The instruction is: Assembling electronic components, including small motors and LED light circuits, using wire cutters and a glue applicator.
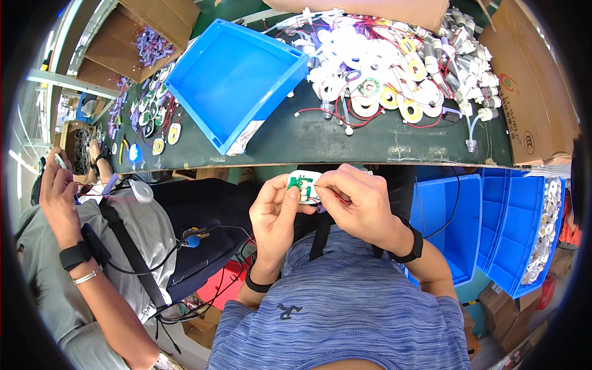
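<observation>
L to R: co-worker's hand (57, 185) far left, raised, apart from all this. Then the person's left hand (274, 213), held up in front of the chest, just below the near edge of the counter (345, 145). Its grip is pinched on a small green circuit board (301, 185) w/ a white part behind it; thumb lies on the board's lower face, fingers curl round the back. Board sits at the top of that grip, tilted slightly, long axis roughly L-R, its free end toward the right hand (357, 203). Right hand touches that end, so both hands meet on the board. Its grip is pressed together on a thin red wire (338, 198); fingertips sit at the board's R edge. Can't tell if the wire is already joined to it.

Board: green w/ pale metal patches, small, mostly hidden by thumbs. Beyond, on the counter: empty blue bin (237, 80), heap of white coils (382, 74) w/ red leads.
</observation>
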A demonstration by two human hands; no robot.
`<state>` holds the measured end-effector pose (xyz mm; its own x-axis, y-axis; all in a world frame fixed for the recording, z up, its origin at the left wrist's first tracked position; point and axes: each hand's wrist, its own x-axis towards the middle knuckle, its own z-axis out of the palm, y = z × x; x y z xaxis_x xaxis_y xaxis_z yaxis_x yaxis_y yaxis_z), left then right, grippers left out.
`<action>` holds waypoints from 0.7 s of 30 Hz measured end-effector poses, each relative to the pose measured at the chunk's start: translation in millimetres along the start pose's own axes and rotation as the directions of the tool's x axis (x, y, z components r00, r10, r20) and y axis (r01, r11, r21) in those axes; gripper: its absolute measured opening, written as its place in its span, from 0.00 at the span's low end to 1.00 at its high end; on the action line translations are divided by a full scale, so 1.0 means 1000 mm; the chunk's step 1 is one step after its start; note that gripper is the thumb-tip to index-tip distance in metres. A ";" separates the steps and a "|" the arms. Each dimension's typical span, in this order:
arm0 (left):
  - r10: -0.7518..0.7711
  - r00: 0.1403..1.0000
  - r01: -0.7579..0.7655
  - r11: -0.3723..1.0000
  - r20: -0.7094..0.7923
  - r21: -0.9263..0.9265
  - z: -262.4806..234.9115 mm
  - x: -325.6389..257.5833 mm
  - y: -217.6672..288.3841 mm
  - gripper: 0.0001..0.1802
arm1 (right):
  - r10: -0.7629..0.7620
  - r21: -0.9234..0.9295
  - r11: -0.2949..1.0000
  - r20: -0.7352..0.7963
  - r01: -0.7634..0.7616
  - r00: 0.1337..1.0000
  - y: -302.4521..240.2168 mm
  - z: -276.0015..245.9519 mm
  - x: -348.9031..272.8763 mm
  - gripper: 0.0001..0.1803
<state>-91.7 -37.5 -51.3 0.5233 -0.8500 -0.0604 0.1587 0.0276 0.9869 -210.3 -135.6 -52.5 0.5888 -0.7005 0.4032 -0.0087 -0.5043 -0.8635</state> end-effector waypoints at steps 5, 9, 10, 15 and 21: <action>0.020 1.000 -0.020 1.000 0.016 0.008 -0.001 0.002 0.001 0.12 | -0.039 -0.010 0.999 -0.014 0.038 0.999 0.001 0.002 0.001 0.03; 0.019 1.000 -0.019 1.000 -0.002 0.009 -0.001 0.002 0.002 0.12 | -0.046 -0.028 0.998 0.039 0.047 0.998 -0.002 0.002 0.003 0.02; 0.021 1.000 -0.021 1.000 -0.003 0.007 -0.001 0.003 0.002 0.12 | -0.037 -0.033 0.999 0.051 0.039 0.998 -0.002 0.002 0.003 0.02; 0.027 1.000 -0.027 0.999 -0.002 0.025 -0.001 0.003 0.001 0.12 | -0.023 -0.012 1.000 0.043 0.023 0.999 0.001 0.004 0.002 0.02; 0.042 0.999 -0.042 0.999 -0.001 0.019 -0.002 0.002 0.000 0.12 | -0.030 0.017 0.999 0.046 0.029 0.998 0.000 0.004 0.000 0.02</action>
<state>-88.6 -38.1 -52.0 0.5307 -0.8474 -0.0190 0.1207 0.0533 0.9913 -206.9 -133.8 -53.4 0.6256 -0.6612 0.4141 0.0218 -0.5157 -0.8565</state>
